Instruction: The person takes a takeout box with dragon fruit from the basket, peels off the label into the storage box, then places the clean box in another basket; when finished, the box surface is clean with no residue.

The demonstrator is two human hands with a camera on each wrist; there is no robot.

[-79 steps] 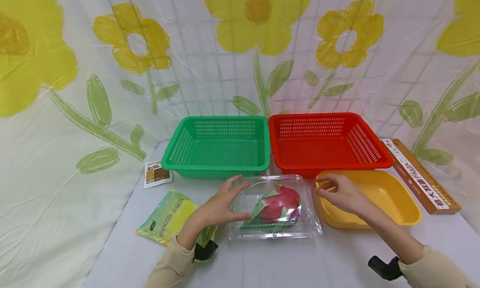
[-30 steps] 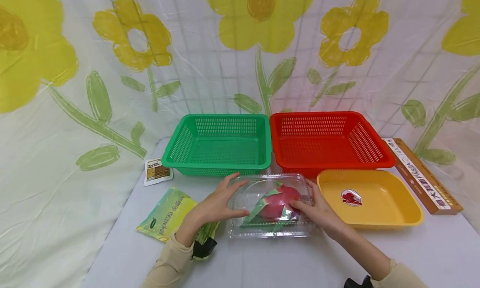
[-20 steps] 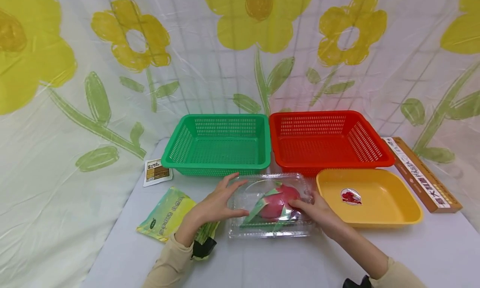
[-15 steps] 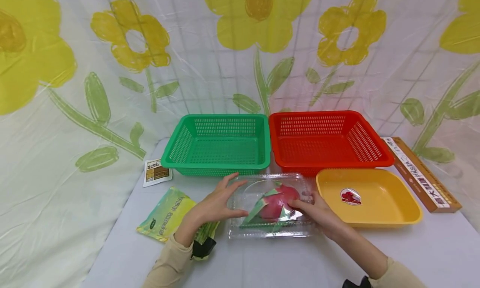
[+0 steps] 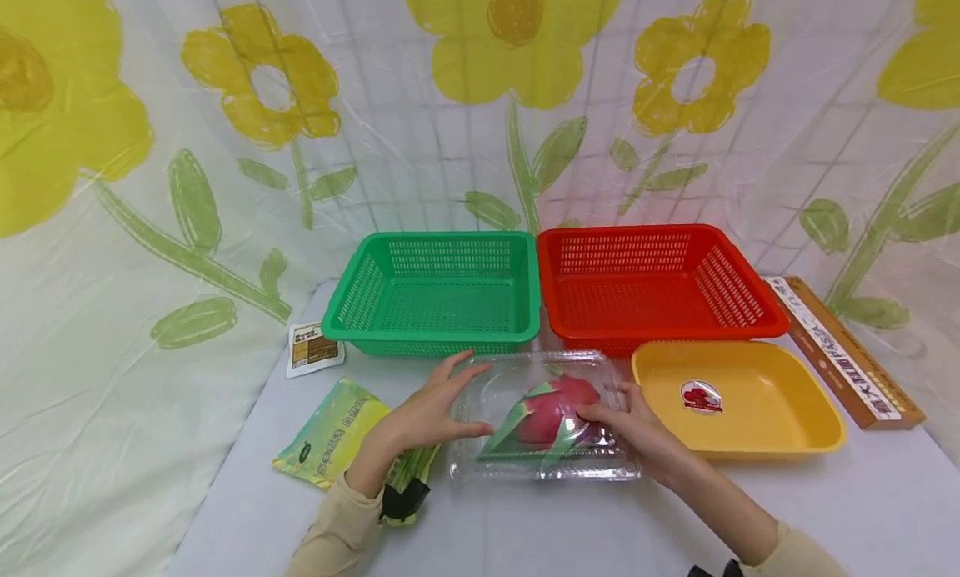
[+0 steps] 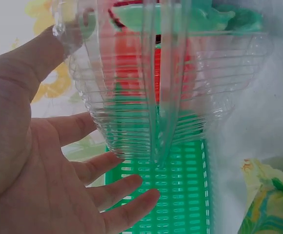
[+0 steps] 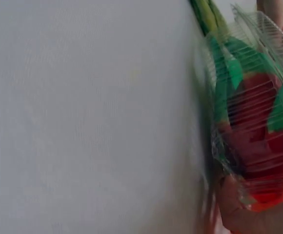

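Note:
A clear plastic clamshell box (image 5: pixel 544 469) with a red dragon fruit (image 5: pixel 551 410) inside is between my hands. My right hand (image 5: pixel 637 427) grips its right end, thumb over the lid and fingers at the side. At the left end, my left hand (image 5: pixel 427 410) spreads its fingers along the lid side. In the left wrist view, the thumb and index fingertip of the left hand (image 6: pixel 49 161) overlap the ridged lid, while the other fingers extend straight. The right wrist view shows the right thumb (image 7: pixel 234 204) against the box, with the dragon fruit (image 7: pixel 258 117) behind ridged plastic.
Behind the box stand a green basket (image 5: pixel 435 335) and a red basket (image 5: pixel 667 331). To its right are a yellow tray (image 5: pixel 750 452) and a long pasta box (image 5: pixel 847 356). Leftward lie a yellow-green bag (image 5: pixel 333 435), green stalks (image 5: pixel 408 469) and a small packet (image 5: pixel 313 349).
My right hand has come from over the yellow tray onto the box's right end. The box has shifted slightly and looks a little larger. The left hand has barely moved.

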